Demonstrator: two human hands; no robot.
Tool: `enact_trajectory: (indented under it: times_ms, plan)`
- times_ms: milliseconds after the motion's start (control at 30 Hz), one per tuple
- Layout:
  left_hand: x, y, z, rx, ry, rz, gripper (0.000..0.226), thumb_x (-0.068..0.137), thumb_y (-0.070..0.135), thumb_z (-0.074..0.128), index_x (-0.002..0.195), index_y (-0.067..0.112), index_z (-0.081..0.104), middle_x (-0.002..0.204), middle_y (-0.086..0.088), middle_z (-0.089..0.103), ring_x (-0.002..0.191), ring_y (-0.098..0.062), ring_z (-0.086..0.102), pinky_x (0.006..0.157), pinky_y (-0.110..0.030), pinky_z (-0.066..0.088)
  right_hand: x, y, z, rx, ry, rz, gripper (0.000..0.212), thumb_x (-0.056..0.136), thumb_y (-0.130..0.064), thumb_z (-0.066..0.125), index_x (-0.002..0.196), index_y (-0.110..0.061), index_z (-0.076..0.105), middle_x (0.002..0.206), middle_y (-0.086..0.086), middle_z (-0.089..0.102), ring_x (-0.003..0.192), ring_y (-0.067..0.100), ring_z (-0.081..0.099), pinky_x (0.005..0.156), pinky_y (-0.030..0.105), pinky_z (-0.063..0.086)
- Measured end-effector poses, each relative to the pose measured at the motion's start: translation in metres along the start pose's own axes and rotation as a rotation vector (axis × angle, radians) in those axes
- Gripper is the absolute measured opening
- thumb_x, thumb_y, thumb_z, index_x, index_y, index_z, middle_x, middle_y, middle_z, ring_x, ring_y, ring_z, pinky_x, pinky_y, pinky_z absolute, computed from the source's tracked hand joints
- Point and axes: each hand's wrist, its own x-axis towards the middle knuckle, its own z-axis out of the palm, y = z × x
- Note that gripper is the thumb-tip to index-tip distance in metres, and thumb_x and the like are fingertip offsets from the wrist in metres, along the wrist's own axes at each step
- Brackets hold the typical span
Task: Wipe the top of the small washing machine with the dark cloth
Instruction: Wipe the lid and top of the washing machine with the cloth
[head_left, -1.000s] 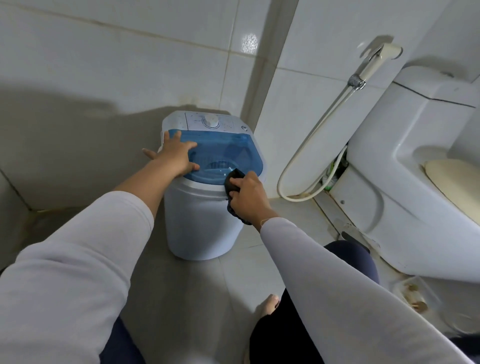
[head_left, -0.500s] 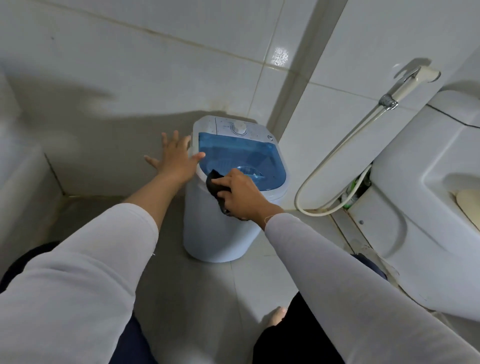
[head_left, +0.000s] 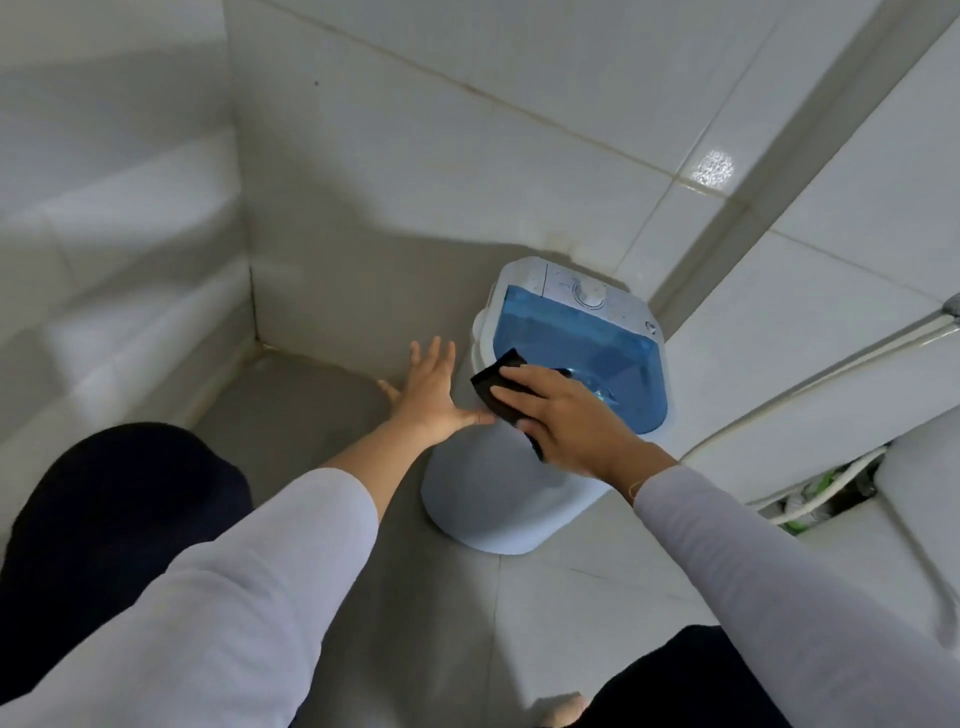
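Note:
The small white washing machine (head_left: 498, 493) stands on the floor in the corner, with a blue see-through lid (head_left: 582, 343) and a white dial (head_left: 589, 295) at its back. My right hand (head_left: 566, 415) presses the dark cloth (head_left: 496, 384) flat on the near left rim of the top. Part of the cloth is hidden under my palm. My left hand (head_left: 431, 392) is spread open beside the machine's left side, its thumb touching the body.
Tiled walls close in behind and to the left. A white hose (head_left: 810, 384) runs along the right wall above a toilet (head_left: 924, 519). Grey floor tiles (head_left: 322, 415) lie to the left of the machine. My dark-clothed knees are at the lower left and lower right.
My left hand came off the lid and now rests beside the machine's left side. My right hand slid the cloth leftward along the front rim. The view swung left.

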Motion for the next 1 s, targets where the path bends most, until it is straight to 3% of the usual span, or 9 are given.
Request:
enact_trajectory:
  times_ms: [67, 133, 200, 300, 500, 600, 733, 867, 1000]
  plan:
    - [0.0, 0.001, 0.006, -0.032, 0.002, 0.006, 0.117, 0.068, 0.066, 0.065, 0.152, 0.022, -0.004, 0.161, 0.005, -0.012, 0.147, -0.018, -0.019, 0.11, -0.07, 0.0, 0.004, 0.0, 0.006, -0.009, -0.024, -0.011, 0.066, 0.089, -0.057, 0.015, 0.138, -0.023, 0.041, 0.153, 0.003, 0.032, 0.143, 0.025, 0.023, 0.114, 0.047, 0.023]
    - [0.0, 0.003, 0.012, -0.048, 0.011, 0.026, 0.117, 0.07, 0.063, 0.065, 0.151, 0.021, -0.008, 0.161, 0.006, -0.013, 0.146, -0.017, -0.02, 0.111, -0.069, 0.0, 0.01, -0.001, 0.009, -0.011, -0.022, -0.012, 0.074, 0.084, -0.06, 0.003, 0.14, -0.026, 0.036, 0.156, -0.001, 0.025, 0.146, 0.022, 0.013, 0.116, 0.045, 0.015]
    - [0.001, 0.002, 0.017, -0.07, 0.019, 0.034, 0.118, 0.07, 0.064, 0.064, 0.151, 0.019, -0.009, 0.161, 0.005, -0.013, 0.147, -0.017, -0.019, 0.111, -0.069, -0.001, 0.021, -0.002, 0.01, 0.008, -0.015, -0.005, 0.07, 0.087, -0.061, 0.005, 0.142, -0.027, 0.033, 0.157, -0.003, 0.021, 0.147, 0.02, 0.009, 0.117, 0.045, 0.011]
    - [0.004, -0.003, 0.024, -0.121, 0.028, 0.011, 0.12, 0.065, 0.069, 0.064, 0.152, 0.021, -0.003, 0.161, 0.005, -0.011, 0.147, -0.016, -0.018, 0.11, -0.068, -0.001, 0.041, -0.002, 0.009, 0.038, -0.042, 0.026, 0.048, 0.097, -0.041, 0.025, 0.143, -0.027, 0.03, 0.158, -0.004, 0.016, 0.147, 0.018, 0.005, 0.118, 0.046, 0.008]
    - [0.005, -0.004, 0.026, -0.123, -0.017, 0.003, 0.125, 0.064, 0.074, 0.061, 0.151, 0.018, -0.008, 0.16, 0.005, -0.015, 0.146, -0.016, -0.021, 0.111, -0.068, -0.003, 0.086, 0.0, -0.008, -0.068, -0.121, 0.018, 0.042, 0.098, -0.021, 0.035, 0.141, -0.021, 0.036, 0.156, -0.001, 0.024, 0.145, 0.021, 0.016, 0.115, 0.048, 0.018]
    - [0.005, -0.004, 0.022, -0.067, -0.047, 0.008, 0.125, 0.065, 0.075, 0.058, 0.151, 0.015, -0.009, 0.16, 0.003, -0.016, 0.146, -0.017, -0.022, 0.111, -0.067, -0.002, 0.107, 0.006, -0.015, -0.045, -0.136, 0.032, 0.039, 0.099, -0.017, 0.036, 0.136, -0.018, 0.044, 0.151, -0.001, 0.035, 0.138, 0.02, 0.03, 0.111, 0.039, 0.028]
    - [0.005, -0.008, 0.014, -0.007, -0.079, 0.028, 0.124, 0.066, 0.075, 0.058, 0.151, 0.015, -0.009, 0.16, 0.003, -0.017, 0.145, -0.018, -0.023, 0.112, -0.067, -0.003, 0.131, 0.018, -0.014, 0.121, -0.033, 0.155, 0.032, 0.095, -0.014, 0.045, 0.124, -0.017, 0.058, 0.133, 0.009, 0.057, 0.12, 0.028, 0.052, 0.104, 0.036, 0.039]
    - [0.007, -0.014, 0.002, -0.047, -0.069, 0.027, 0.12, 0.068, 0.074, 0.057, 0.152, 0.016, -0.007, 0.16, 0.005, -0.016, 0.145, -0.016, -0.023, 0.113, -0.066, -0.003, 0.147, 0.027, -0.021, 0.196, 0.032, 0.254, 0.03, 0.093, -0.011, 0.047, 0.118, -0.015, 0.063, 0.12, 0.015, 0.065, 0.11, 0.03, 0.057, 0.095, 0.031, 0.041]
    - [0.016, -0.013, -0.019, -0.092, -0.041, 0.044, 0.114, 0.07, 0.073, 0.056, 0.152, 0.018, -0.003, 0.161, 0.007, -0.012, 0.146, -0.015, -0.02, 0.113, -0.066, -0.001, 0.156, 0.037, -0.055, 0.387, 0.26, 0.389, 0.03, 0.094, -0.012, 0.045, 0.116, -0.015, 0.064, 0.12, 0.013, 0.066, 0.112, 0.029, 0.056, 0.092, 0.024, 0.037]
